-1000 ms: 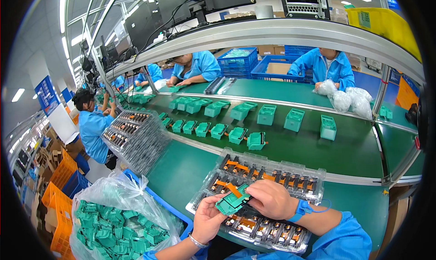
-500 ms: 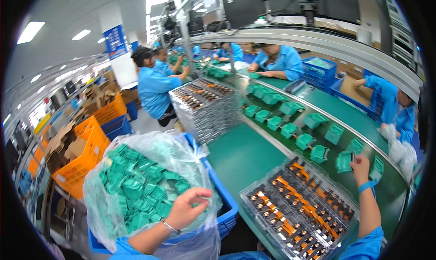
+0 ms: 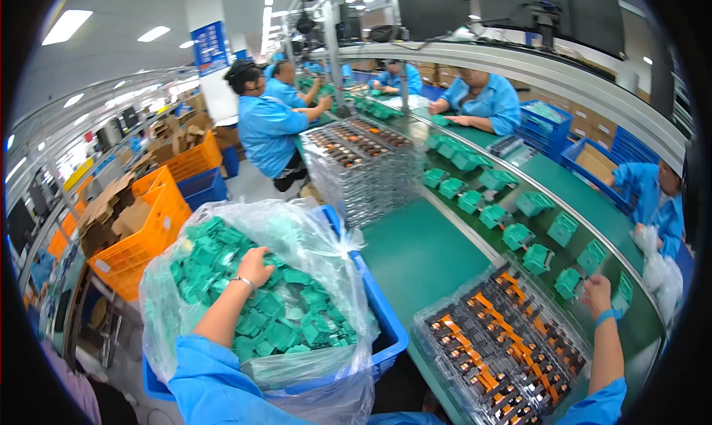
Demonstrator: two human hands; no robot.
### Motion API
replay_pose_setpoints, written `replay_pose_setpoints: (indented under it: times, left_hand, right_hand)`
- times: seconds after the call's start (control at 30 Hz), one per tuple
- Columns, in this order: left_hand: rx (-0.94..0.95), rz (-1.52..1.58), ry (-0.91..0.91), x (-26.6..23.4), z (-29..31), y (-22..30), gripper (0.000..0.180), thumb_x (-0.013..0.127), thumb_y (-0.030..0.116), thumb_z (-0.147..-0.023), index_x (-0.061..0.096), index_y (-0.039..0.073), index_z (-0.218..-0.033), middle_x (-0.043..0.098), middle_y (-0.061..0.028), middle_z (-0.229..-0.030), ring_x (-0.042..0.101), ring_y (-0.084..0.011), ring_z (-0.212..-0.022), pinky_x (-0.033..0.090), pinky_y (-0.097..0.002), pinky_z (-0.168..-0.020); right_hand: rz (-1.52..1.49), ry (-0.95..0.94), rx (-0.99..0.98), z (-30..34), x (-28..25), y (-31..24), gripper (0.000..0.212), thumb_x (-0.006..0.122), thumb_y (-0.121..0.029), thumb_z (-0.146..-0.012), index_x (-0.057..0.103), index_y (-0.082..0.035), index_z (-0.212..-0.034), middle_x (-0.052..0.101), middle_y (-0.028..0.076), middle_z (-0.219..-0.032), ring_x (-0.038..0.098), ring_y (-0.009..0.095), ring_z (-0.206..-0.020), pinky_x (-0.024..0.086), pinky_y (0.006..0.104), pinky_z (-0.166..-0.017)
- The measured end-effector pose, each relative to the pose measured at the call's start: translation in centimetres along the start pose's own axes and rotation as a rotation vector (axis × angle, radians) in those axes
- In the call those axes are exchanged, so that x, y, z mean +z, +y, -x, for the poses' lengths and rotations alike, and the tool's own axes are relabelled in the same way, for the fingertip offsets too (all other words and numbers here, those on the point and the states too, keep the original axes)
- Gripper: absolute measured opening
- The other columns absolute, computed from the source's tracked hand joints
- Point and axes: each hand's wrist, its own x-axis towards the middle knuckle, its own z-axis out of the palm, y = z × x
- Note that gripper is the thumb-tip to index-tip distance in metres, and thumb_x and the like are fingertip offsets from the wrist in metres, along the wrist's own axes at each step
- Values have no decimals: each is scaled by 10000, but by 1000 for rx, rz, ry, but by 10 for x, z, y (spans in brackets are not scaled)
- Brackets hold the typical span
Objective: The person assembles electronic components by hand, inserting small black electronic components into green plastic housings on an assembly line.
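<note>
My left hand [image 3: 256, 268] reaches into a clear plastic bag [image 3: 167, 317] of loose green plastic housings [image 3: 280, 332]. Its fingers are apart and bent down onto the pile; no housing is visibly lifted. The bag lines a blue crate [image 3: 397, 343]. My right hand [image 3: 598, 295] is over the green belt, its fingers loosely bent with nothing seen between them. Just left of its fingertips a green housing [image 3: 568, 282] rests on the belt. Between my arms lies a clear tray [image 3: 437, 354] holding rows of black parts with orange strips [image 3: 486, 306].
More green housings [image 3: 518, 236] stand in rows along the conveyor [image 3: 512, 210]. Stacked clear trays [image 3: 363, 180] rise beyond the crate. A metal rail [image 3: 578, 210] edges the belt. Co-workers in blue [image 3: 271, 121] work around the line. Orange crates [image 3: 141, 232] hold cardboard at left.
My left hand has moved from above the bag's near side down onto the housings. My right hand has let go of a green housing, now standing on the belt.
</note>
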Motion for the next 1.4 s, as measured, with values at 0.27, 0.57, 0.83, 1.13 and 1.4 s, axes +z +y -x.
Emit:
replay_pose_setpoints:
  times: [0.27,0.57,0.83,1.13,1.4]
  left_hand:
    - [-445,-346,-182,50,-28,-23,731,773,329,-601,489,83,-1228,492,-213,-1215,475,-386,-1125,404,-445,-972]
    - [-252,38,44,9,-6,-46,469,815,170,-525,589,34,-912,570,-163,-1009,547,-334,-946,447,-388,-859]
    - [-302,456,188,-42,20,-37,504,716,79,-658,579,-14,-1134,570,-106,-1114,577,-245,-915,465,-371,-849]
    - [-325,2001,-92,-75,73,114,484,508,-6,-713,454,-20,-1194,535,-156,-1131,537,-299,-1049,440,-445,-934]
    - [-318,1979,-984,-45,87,294,359,507,100,-897,450,70,-1250,518,-116,-1233,521,-278,-1135,401,-453,-984]
  right_hand:
    - [-103,-238,-348,144,34,-131,161,597,-42,-827,614,9,-979,636,64,-869,605,130,-780,516,267,-643]
    - [288,-611,-666,177,101,-145,312,591,-154,-877,575,-57,-1173,670,110,-973,642,203,-890,509,315,-764]
    - [738,-477,-671,158,155,-151,390,591,-426,-835,623,-141,-1099,664,153,-921,624,336,-879,480,450,-727]
    - [348,-551,-368,149,134,-148,367,682,-449,-760,630,-88,-795,625,105,-728,611,247,-670,467,385,-633]
    - [-83,-714,-196,187,71,-172,220,506,-73,-894,615,-41,-1082,627,52,-822,636,136,-714,526,264,-644]
